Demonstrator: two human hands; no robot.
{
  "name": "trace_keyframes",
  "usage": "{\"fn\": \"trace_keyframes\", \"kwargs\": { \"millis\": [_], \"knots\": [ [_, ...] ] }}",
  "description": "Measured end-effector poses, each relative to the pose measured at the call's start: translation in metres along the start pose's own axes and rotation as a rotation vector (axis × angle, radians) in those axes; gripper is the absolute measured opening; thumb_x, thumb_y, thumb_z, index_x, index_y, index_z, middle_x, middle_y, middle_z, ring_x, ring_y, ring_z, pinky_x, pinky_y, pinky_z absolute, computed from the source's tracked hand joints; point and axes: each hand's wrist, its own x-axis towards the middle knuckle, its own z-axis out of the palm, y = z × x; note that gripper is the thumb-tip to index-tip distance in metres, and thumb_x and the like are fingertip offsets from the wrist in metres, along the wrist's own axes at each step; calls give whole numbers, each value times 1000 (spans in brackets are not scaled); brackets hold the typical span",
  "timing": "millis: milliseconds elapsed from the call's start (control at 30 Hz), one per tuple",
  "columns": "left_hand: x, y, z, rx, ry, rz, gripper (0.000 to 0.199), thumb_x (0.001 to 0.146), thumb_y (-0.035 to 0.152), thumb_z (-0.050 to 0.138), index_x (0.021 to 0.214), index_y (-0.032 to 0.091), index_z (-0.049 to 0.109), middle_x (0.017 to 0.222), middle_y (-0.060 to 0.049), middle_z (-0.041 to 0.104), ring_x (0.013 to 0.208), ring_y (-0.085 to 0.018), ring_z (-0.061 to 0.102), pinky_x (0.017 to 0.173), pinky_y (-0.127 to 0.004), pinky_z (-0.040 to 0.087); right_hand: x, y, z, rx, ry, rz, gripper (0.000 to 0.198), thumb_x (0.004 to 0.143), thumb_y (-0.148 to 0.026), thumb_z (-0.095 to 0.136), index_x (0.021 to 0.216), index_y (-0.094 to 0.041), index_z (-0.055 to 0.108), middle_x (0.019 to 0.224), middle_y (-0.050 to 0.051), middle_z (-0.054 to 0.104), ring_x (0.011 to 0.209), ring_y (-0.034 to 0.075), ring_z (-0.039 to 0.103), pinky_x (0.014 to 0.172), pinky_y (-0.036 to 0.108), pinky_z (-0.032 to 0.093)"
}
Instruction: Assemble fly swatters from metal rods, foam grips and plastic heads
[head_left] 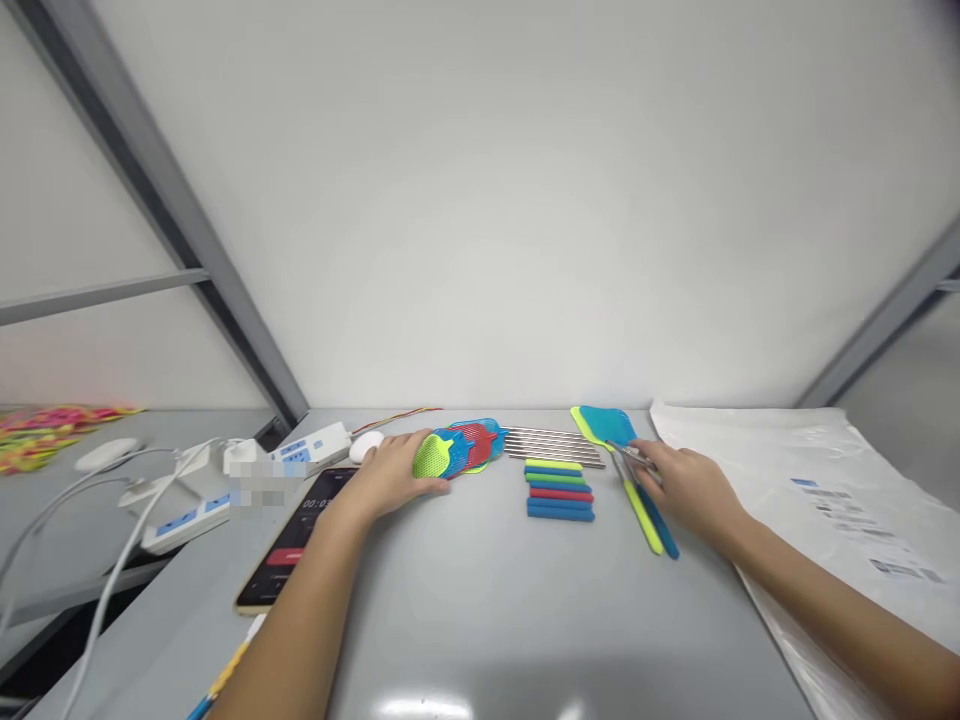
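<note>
My right hand [688,488] is closed round the metal shaft of a fly swatter with a blue head [609,424] and blue handle [663,528]. That one lies over a yellow-green fly swatter, whose handle [642,515] shows beside it. On the left, my left hand [396,468] touches the edge of a row of overlapping swatter heads, with thumb and fingers apart around the nearest, a yellow-green head [430,457]. Blue heads and a red head [480,446] follow it. Several bare metal rods [555,445] lie to their right, and loose coloured handles [559,494] are lined up below the rods.
A phone [300,530] showing a timer lies by my left forearm. Power strips [311,447], white cables [112,590] and a white mouse-like object [366,446] are further left. White plastic packaging [810,500] covers the right side. A pale wall [525,200] stands behind the table.
</note>
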Motion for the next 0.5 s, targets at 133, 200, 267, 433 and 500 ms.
{"fn": "trace_keyframes", "kwargs": {
  "millis": [133,200,267,433,500],
  "knots": [
    [-1,9,3,-49,14,42,74,71,57,66,136,28,45,137,-10,52,124,-35,45,99,-46,35,-6,-62,-5,100,82,-333,26,90,-27,46,110,-20,61,89,4,71,68,19,61,64,30,34],
    [-1,10,5,-55,23,48,67,74,54,64,134,29,47,135,-9,54,124,-33,46,101,-47,33,-11,-87,-9,165,144,-482,20,91,-24,45,100,-20,62,75,1,67,60,15,56,61,30,32],
    [0,11,7,-57,38,52,61,76,52,62,131,29,49,134,-8,55,123,-32,47,102,-48,31,-16,-105,-12,222,221,-599,18,92,-23,44,92,-18,61,68,0,62,59,14,54,60,30,30],
    [0,13,5,-112,52,56,57,78,53,59,128,25,55,130,-9,59,117,-31,53,96,-41,39,-22,-117,-13,286,300,-680,18,92,-21,43,83,-17,58,61,-1,54,54,14,47,57,30,28],
    [0,16,2,-125,51,57,50,82,51,54,123,24,59,122,-9,64,108,-29,59,88,-37,44,-22,-115,-13,308,310,-677,17,91,-20,44,82,-18,58,60,-1,53,53,14,44,56,30,27]
  ]
}}
